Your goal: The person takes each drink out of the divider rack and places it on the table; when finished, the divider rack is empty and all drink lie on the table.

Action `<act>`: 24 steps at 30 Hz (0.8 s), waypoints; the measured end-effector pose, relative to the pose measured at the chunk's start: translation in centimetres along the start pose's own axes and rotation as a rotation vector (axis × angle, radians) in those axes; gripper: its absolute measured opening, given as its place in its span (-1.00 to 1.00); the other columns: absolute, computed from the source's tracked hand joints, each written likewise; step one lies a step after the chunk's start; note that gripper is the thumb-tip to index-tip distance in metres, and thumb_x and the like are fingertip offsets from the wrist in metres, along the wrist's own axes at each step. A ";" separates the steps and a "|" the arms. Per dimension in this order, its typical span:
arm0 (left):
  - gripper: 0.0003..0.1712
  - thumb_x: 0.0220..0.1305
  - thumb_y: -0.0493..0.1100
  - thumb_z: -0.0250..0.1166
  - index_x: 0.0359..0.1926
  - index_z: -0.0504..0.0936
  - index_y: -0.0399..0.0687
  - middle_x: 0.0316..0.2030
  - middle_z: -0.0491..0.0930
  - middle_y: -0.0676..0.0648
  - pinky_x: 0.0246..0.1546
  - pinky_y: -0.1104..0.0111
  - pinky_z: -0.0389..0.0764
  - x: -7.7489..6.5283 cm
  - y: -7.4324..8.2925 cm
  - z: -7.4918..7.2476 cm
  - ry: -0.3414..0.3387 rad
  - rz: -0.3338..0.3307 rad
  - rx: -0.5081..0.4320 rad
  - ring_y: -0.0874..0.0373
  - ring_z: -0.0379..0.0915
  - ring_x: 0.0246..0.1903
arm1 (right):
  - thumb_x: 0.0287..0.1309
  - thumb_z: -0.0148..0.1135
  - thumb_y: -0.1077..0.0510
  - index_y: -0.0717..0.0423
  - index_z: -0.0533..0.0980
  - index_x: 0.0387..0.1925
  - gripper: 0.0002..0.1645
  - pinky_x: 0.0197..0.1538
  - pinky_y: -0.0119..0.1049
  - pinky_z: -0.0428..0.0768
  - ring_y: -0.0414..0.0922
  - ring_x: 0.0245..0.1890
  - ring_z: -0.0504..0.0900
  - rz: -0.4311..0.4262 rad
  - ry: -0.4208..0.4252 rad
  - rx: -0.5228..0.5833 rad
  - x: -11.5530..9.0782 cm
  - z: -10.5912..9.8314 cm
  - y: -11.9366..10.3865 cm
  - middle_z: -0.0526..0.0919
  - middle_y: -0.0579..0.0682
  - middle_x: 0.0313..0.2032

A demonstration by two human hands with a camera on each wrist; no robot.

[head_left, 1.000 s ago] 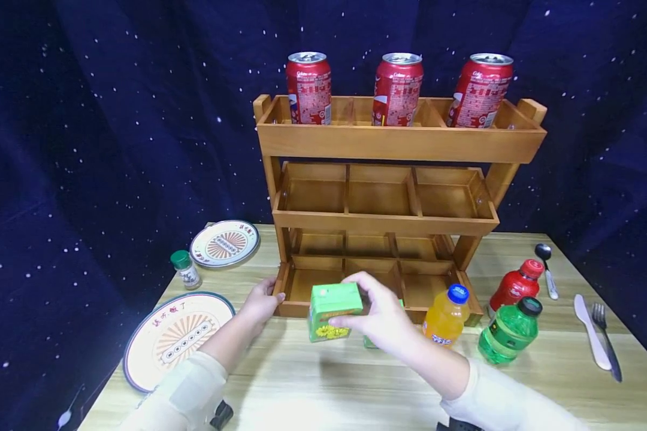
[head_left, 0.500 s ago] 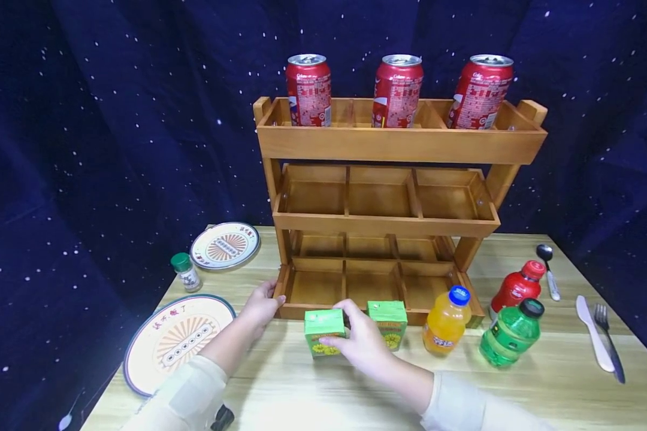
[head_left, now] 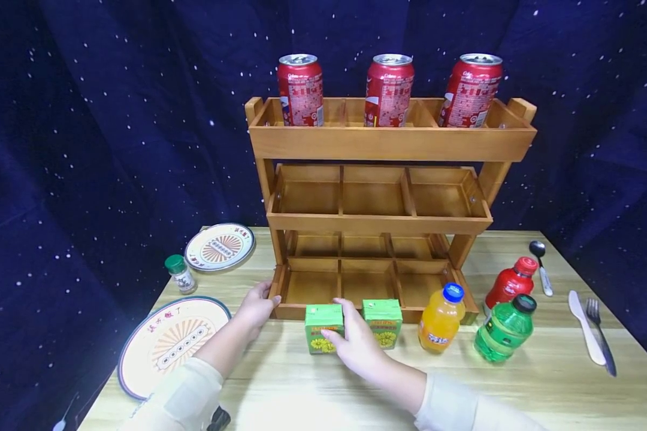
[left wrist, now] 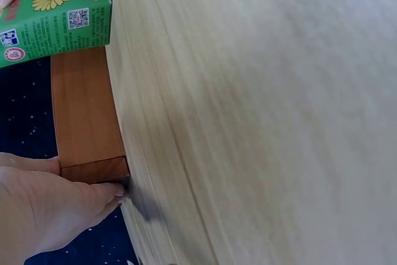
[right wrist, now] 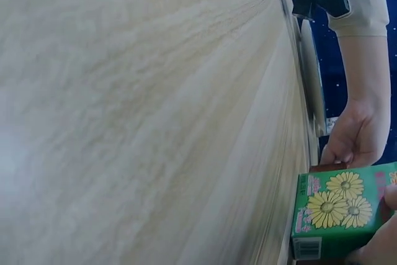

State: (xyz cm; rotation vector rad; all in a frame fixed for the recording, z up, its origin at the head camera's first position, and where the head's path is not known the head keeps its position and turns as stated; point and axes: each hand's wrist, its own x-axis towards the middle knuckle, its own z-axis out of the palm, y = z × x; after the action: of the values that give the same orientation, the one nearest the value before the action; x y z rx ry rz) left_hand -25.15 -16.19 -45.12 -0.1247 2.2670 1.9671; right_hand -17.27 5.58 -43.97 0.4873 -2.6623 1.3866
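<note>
Right hand [head_left: 358, 347] gripped green carton [head_left: 318, 323], upright before rack [head_left: 393, 143], near second carton [head_left: 383, 308] | label: yellow flowers, QR code [left wrist: 79, 18], barcode [right wrist: 307, 248] | left hand [head_left: 256, 308] gripped rack's lower left corner | red cans [head_left: 389, 90]: small print illegible

At lower center, we see the right hand [head_left: 358, 342] gripping an upright green flower-printed drink carton [head_left: 319, 322]; a matching carton [head_left: 386, 323] stands near it, to the right. Left of center, the left hand [head_left: 256, 311] grips the lower left corner of a wooden compartment rack [head_left: 377, 225]. We locate three red Coca-Cola cans [head_left: 389, 93] at upper center, in the top tier [head_left: 388, 143], and an orange soda bottle [head_left: 441, 322] at lower right.
</note>
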 end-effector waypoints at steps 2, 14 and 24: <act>-0.44 0.20 -0.47 -0.03 0.23 0.07 -0.45 0.22 0.11 -0.40 0.17 0.10 0.18 0.0 0.0 0.0 -0.001 -0.004 0.003 -0.19 0.07 0.19 | 0.07 0.21 0.10 0.17 0.06 0.26 -0.21 0.21 -0.08 0.21 0.02 0.19 0.22 -0.005 0.000 0.008 -0.1 0.0 -0.1 0.28 0.14 0.19; -0.45 0.22 -0.44 -0.02 0.23 0.08 -0.42 0.20 0.15 -0.39 0.13 0.07 0.23 -0.1 0.4 0.1 -0.019 -0.022 0.023 -0.20 0.15 0.14 | 0.04 0.24 0.05 0.04 0.07 0.30 -0.16 0.24 -0.31 0.14 -0.22 0.22 0.17 -0.247 0.054 0.125 1.3 -14.0 -8.5 0.18 -0.10 0.27; -0.44 0.20 -0.46 -0.02 0.23 0.07 -0.45 0.18 0.16 -0.41 0.15 0.07 0.21 0.1 0.0 -0.1 -0.013 -0.009 0.021 -0.20 0.15 0.13 | -0.08 0.33 0.04 0.00 0.11 0.25 -0.13 0.24 -0.50 0.06 -0.29 0.21 0.19 -0.114 0.531 0.038 9.1 -31.8 -15.2 0.25 -0.11 0.24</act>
State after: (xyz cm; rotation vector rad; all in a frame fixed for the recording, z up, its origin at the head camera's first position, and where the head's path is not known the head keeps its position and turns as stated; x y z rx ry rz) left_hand -25.29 -16.25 -45.16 -0.1193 2.2739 1.9337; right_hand -22.74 21.21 -11.53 0.2250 -2.1541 1.3113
